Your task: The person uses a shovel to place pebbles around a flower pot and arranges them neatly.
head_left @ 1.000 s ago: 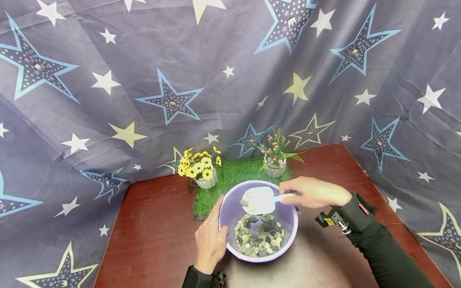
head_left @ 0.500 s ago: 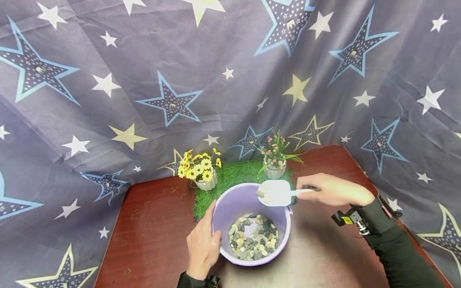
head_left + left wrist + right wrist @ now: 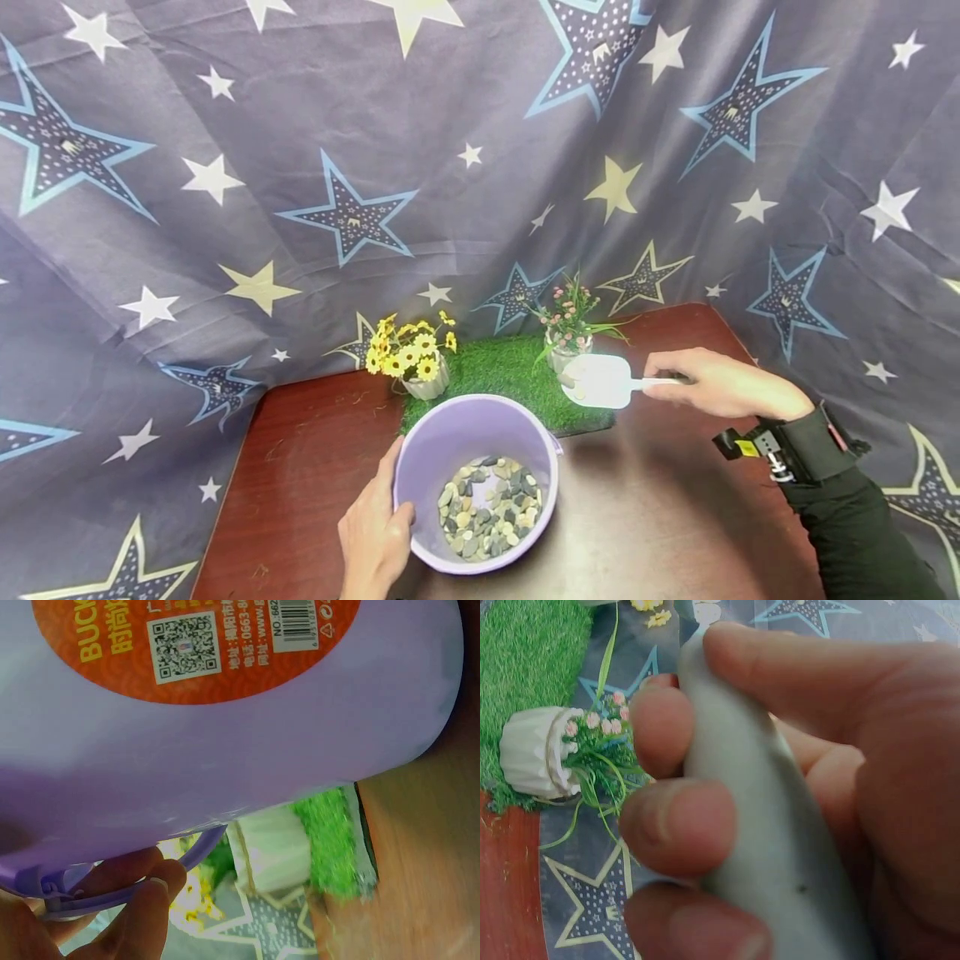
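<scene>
A white scoop [image 3: 609, 382], a few stones [image 3: 568, 381] at its tip, is held to the right of a purple bucket [image 3: 450, 433]; the scoop handle [image 3: 750, 802] is wrapped closely by the curled grip of the right hand [image 3: 723, 385]. The bucket, with pebbles [image 3: 491, 518] spread over its bottom, is gripped at the left rim by the left hand [image 3: 375, 518], the bucket handle [image 3: 202, 849] being caught between its fingers. Behind, a grass mat [image 3: 487, 371] is laid on the counter [image 3: 300, 467], with yellow flowers [image 3: 408, 354] and pink flowers [image 3: 566, 321] set in pots.
</scene>
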A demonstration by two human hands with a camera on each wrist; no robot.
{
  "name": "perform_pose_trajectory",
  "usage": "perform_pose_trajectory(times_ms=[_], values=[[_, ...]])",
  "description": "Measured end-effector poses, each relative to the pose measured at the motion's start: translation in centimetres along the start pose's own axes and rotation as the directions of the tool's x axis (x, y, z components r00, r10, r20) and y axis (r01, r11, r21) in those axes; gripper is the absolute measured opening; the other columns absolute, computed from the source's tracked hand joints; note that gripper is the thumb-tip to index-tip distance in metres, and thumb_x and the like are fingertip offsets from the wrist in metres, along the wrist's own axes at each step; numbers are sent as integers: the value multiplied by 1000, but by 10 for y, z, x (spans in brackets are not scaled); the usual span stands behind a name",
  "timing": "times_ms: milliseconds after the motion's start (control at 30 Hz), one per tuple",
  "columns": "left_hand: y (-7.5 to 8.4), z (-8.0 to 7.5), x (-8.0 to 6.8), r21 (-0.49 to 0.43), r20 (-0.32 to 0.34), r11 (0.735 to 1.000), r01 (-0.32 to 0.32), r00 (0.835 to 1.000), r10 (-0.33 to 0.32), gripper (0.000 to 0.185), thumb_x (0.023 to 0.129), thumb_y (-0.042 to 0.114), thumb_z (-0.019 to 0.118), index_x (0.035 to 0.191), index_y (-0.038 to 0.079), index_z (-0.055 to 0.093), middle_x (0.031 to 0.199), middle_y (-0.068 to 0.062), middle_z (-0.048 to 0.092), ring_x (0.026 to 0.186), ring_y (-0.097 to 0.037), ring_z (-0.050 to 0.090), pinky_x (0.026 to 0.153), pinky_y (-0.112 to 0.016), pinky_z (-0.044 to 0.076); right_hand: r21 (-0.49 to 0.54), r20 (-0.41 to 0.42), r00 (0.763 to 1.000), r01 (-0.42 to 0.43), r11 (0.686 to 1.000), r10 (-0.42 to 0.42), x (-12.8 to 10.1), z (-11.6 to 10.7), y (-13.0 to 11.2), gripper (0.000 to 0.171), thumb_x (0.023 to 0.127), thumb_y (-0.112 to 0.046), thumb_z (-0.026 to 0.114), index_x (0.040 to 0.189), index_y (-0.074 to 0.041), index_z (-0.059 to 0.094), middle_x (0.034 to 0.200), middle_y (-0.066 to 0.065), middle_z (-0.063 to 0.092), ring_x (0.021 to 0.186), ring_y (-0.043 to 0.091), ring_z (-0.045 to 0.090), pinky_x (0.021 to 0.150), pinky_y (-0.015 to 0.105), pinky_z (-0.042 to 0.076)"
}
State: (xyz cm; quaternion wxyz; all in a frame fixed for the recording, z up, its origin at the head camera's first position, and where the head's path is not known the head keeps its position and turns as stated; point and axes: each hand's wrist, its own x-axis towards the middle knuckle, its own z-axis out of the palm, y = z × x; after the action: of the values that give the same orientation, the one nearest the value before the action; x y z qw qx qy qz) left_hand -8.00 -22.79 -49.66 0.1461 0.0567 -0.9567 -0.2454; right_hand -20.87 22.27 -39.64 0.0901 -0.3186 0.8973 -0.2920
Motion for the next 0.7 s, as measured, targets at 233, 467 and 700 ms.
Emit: perform_pose_trajectory(times_ms=[233,467,700], values=[[-20,-15,-4,21,-9,999,33,999,-33,88,73,8,63,156,31,45,125,-13,74,98,-39,72,68,-54,49,7,-46,999,-19,1000,19,-3,-2,6,16,102,-31,64,87,-34,61,72,-14,52,67,4,52,65,24,43],[-32,-24,-6,34,-8,996,78,997,-78,86,73,8,63,155,30,47,123,-18,73,93,-40,71,64,-50,46,0,-58,995,-82,997,82,-4,3,14,15,102,-33,63,88,-33,62,74,-15,49,71,5,50,67,25,39],[-33,-24,-7,5,-17,996,91,996,-91,86,73,8,62,155,31,47,129,-17,71,89,-39,71,64,-45,44,23,-69,995,-74,997,76,-4,18,34,14,102,-27,65,89,-30,62,75,-15,49,72,6,50,68,26,38]])
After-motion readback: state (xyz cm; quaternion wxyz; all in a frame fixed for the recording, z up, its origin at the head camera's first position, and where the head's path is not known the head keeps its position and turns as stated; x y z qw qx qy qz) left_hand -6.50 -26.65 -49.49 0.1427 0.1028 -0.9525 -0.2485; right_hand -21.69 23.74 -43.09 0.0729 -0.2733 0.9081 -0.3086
